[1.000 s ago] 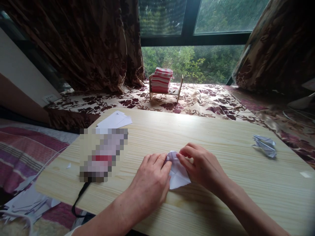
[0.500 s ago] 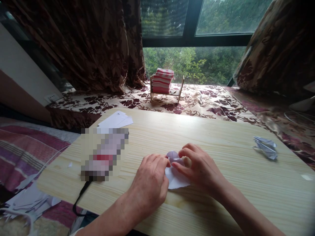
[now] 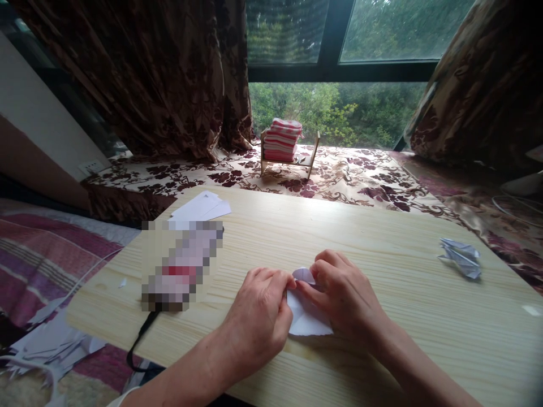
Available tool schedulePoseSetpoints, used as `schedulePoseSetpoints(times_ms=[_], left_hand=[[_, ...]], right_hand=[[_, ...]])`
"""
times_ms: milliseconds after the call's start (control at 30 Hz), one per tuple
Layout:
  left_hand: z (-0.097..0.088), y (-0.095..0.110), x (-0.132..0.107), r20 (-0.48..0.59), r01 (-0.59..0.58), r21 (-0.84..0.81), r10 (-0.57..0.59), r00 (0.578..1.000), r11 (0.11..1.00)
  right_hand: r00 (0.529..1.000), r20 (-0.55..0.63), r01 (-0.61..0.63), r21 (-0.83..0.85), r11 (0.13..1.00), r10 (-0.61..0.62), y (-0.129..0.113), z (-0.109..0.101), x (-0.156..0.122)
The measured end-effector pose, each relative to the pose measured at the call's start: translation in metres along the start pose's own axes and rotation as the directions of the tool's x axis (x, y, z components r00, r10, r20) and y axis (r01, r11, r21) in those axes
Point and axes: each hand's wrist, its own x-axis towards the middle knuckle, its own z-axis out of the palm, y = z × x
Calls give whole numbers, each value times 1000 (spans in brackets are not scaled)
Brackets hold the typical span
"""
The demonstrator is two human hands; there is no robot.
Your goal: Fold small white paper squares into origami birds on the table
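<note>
Pale wood-grain table (image 3: 382, 237) beneath a curtained window (image 3: 384, 34), a white paper sheet (image 3: 309, 317) held from both sides

With 12 o'clock toward the window, the paper sheet lies flat-bottomed on the table between the hands, its slightly ragged edge facing 6 o'clock and a rounded flap (image 3: 302, 275) curling up at 12. The left hand (image 3: 263, 308) is at its 9 o'clock, fingers bunched and their tips grasping the left edge. The right hand (image 3: 345, 289) is between 2 and 3 o'clock, thumb laid across the paper and index finger bent, pinching it just below the flap. Exactly how the fingertips meet is partly hidden.

Paper this thin should weigh almost nothing and bend readily, though it may spring back where it is not creased. It would probably slide on smooth wood and could tear at the ragged edge, so a light fingertip hold on opposite sides, close to the curl, seems best.

From the sheet, a pixelated item (image 3: 182, 271) with a black strap (image 3: 146, 329) lies at 9 o'clock, loose white sheets (image 3: 201, 208) between 10 and 11, and a folded paper piece (image 3: 460, 258) between 2 and 3, well apart from the right hand
</note>
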Motion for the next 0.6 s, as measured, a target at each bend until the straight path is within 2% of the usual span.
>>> schedulePoseSetpoints(times_ms=[200, 333, 400, 600], left_hand=[[-8, -3, 2, -7, -22, 0, 22, 1000, 1000], [-10, -6, 5, -117, -103, 83, 112, 987, 991], [-10, -7, 11, -156, -131, 147, 154, 976, 980], [-2, -9, 30, -76, -143, 257, 168, 983, 956]], right_hand=[[1000, -8, 12, -5, 1000, -12, 8, -13, -1], [997, -49, 64, 57, 996, -61, 14, -22, -1], [995, -34, 97, 78, 992, -94, 14, -22, -1], [992, 3, 123, 19, 992, -123, 8, -16, -3]])
